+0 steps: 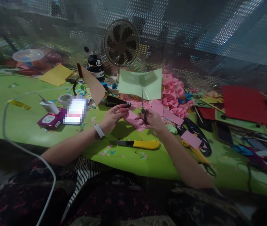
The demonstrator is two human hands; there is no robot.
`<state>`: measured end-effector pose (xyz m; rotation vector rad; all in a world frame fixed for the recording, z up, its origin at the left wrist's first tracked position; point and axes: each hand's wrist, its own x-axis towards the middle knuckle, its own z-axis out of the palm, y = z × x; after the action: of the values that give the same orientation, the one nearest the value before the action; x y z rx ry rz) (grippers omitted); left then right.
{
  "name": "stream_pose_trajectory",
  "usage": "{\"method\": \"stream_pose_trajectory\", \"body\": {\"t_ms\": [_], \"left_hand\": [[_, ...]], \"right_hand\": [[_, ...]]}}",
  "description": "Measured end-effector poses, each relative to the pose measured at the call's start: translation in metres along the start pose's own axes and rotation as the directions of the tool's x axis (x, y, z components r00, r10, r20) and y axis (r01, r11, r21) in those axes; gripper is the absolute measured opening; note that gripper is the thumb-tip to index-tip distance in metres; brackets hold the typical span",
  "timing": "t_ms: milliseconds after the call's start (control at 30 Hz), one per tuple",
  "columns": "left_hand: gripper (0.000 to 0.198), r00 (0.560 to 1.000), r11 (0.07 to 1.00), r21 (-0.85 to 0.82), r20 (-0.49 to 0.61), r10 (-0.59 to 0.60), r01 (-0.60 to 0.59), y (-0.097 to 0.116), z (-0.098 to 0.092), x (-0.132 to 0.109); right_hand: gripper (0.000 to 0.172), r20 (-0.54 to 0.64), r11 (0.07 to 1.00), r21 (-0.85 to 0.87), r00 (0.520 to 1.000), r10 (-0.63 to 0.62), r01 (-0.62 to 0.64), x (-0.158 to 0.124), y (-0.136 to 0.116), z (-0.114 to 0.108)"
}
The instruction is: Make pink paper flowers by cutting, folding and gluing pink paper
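Observation:
My left hand (112, 117) pinches a small piece of pink paper (124, 110) between thumb and fingers, close to a black stapler (116, 101). In my right hand (154, 121) is a pair of scissors (143, 111), blades pointing up and away from me. A crumpled piece of pink paper (135, 121) lies between the two hands; whether either hand touches it I cannot tell. Nearer to me, a yellow box cutter (146, 144) rests on the green table (133, 163). Beyond the hands stands a folded pale green sheet (140, 83).
Pink paper flowers (174, 94) are heaped behind my right hand. A small fan (121, 44) and a dark bottle (95, 67) stand at the back. To the left are a lit phone (75, 110) and a purple socket box (50, 121); a red sheet (243, 105) lies right.

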<state>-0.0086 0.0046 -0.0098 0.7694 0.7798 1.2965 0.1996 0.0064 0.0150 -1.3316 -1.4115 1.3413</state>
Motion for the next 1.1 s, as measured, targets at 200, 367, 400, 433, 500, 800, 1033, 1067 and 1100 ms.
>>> {"method": "stream_pose_trajectory", "body": {"t_ms": [200, 367, 400, 433, 500, 800, 1033, 1067, 1100], "left_hand": [[0.033, 0.998, 0.994, -0.085, -0.01, -0.063, 0.062, -0.008, 0.016, -0.009], [0.014, 0.988, 0.98, -0.132, -0.015, -0.152, 0.149, -0.011, 0.021, -0.017], [0.014, 0.986, 0.979, -0.123, 0.0, -0.164, 0.163, -0.01, 0.021, -0.018], [0.014, 0.985, 0.979, -0.109, 0.018, -0.172, 0.173, -0.007, 0.021, -0.02], [0.015, 0.985, 0.983, -0.074, 0.048, -0.163, 0.166, -0.001, 0.02, -0.022], [0.031, 0.945, 0.877, 0.478, 0.262, -0.197, 0.05, 0.023, -0.008, -0.003], [0.028, 0.904, 0.631, 0.765, 0.168, -0.393, 0.132, 0.022, -0.024, 0.006], [0.03, 0.898, 0.579, 0.803, 0.143, -0.416, 0.141, 0.023, -0.024, 0.005], [0.032, 0.892, 0.519, 0.844, 0.125, -0.433, 0.133, 0.026, -0.023, 0.004]], "right_hand": [[0.077, 0.047, 0.984, 0.177, 0.999, -0.018, 0.009, -0.022, -0.01, 0.034], [0.096, 0.015, 0.984, 0.154, 0.995, -0.097, 0.094, -0.02, -0.004, 0.036], [0.097, -0.001, 0.982, 0.157, 0.994, -0.107, 0.106, -0.018, -0.003, 0.034], [0.097, -0.014, 0.98, 0.16, 0.993, -0.119, 0.12, -0.017, -0.002, 0.031], [0.095, -0.017, 0.977, 0.162, 0.99, -0.141, 0.142, -0.014, -0.002, 0.025], [0.071, -0.004, 0.984, -0.049, 0.985, -0.173, 0.172, 0.004, 0.001, -0.011], [0.038, -0.08, 0.776, -0.627, 0.985, -0.155, 0.071, 0.012, 0.001, -0.048], [0.037, -0.096, 0.747, -0.662, 0.982, -0.165, 0.061, 0.012, 0.001, -0.049], [0.036, -0.113, 0.721, -0.691, 0.978, -0.174, 0.048, 0.013, 0.001, -0.05]]}}
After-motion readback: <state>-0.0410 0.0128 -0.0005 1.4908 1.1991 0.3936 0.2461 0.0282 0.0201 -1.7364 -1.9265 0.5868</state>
